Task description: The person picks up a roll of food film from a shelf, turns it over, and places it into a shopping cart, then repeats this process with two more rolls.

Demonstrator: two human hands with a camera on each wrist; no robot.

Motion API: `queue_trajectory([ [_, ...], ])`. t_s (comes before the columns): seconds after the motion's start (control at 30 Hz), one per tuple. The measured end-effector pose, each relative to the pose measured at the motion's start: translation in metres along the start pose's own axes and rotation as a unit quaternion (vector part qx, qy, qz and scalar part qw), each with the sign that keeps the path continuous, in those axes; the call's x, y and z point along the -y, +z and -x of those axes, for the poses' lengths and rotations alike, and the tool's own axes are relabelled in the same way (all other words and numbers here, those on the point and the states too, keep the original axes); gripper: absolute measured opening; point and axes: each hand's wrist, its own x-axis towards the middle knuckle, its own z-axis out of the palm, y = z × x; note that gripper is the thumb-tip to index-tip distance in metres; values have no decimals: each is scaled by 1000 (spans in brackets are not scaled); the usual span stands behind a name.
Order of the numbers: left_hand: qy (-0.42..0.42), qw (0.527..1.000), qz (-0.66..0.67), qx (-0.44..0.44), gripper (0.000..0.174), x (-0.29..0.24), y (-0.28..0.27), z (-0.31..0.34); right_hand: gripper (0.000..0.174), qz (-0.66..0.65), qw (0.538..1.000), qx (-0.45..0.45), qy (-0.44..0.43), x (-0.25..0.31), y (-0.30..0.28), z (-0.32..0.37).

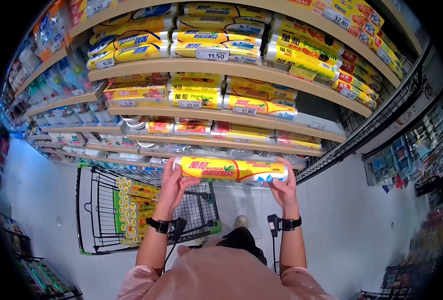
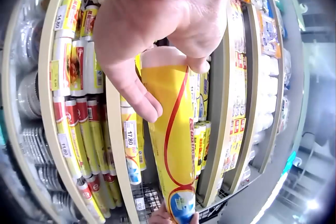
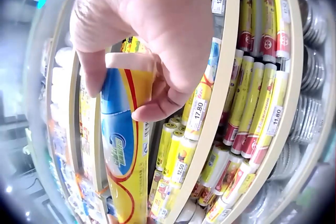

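Observation:
A yellow roll of food storage bags [image 1: 226,170] with red lettering and a blue-and-white end lies level across both hands, in front of the shelves. My left hand [image 1: 174,182] grips its left end, thumb and fingers around the edge, as the left wrist view shows on the same roll [image 2: 170,124]. At the blue end, my right hand [image 1: 284,187] holds the roll between thumb and fingers. The right wrist view shows that thumb [image 3: 157,107] lying along the wrapper of the roll [image 3: 126,150]. The label faces up toward the head camera.
Shelves [image 1: 201,116] ahead carry similar yellow rolls [image 1: 261,105] with price tags. A wire shopping cart [image 1: 80,210] with green corners stands at the left, holding a stack of yellow rolls [image 1: 136,205]. Pale tiled floor [image 1: 326,215] extends to the right; another display [image 1: 401,155] stands there.

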Motion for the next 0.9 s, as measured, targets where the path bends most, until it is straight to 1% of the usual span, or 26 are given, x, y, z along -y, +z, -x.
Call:
queue_trajectory([
  [0.03,-6,1000,2,2,41,-1,-6,4,55,-9,1000,6,-1,-1,7,4],
  [0.13,3,1000,23,-1,41,-9,-13,16,55,-67,997,-35,4,-20,11,4],
  [0.17,13,999,45,9,43,-14,-13,22,51,-61,997,-38,6,-26,10,1],
  [0.27,52,997,39,32,44,-18,-24,27,33,-66,996,-47,48,-37,23,-6],
  [0.3,56,997,39,39,45,-18,-28,26,32,-26,997,-43,64,-41,27,-10],
  [0.4,64,996,28,49,46,-20,-40,31,39,-23,992,-56,112,-49,42,-16],
  [0.47,74,996,15,52,46,-26,-35,32,42,-16,991,-36,130,-54,52,-20],
  [0.5,69,996,25,57,51,-28,-36,33,44,-11,990,-26,140,-56,56,-21],
  [0.6,102,990,-34,91,57,-31,-34,32,45,-59,991,-22,119,-56,74,-23],
  [0.63,106,986,-51,117,62,-35,-33,34,45,-92,991,-4,95,-57,77,-23],
  [0.73,181,965,-134,132,62,-38,-32,36,43,-65,995,-46,59,-64,82,-25],
  [0.77,165,972,-126,109,64,-42,-30,40,44,-68,995,-42,57,-66,81,-25],
  [0.87,134,989,-61,33,65,-50,-19,42,44,-83,995,-28,44,-71,82,-29],
  [0.9,125,990,-54,32,65,-50,-20,41,44,-91,995,-25,36,-71,85,-31],
])
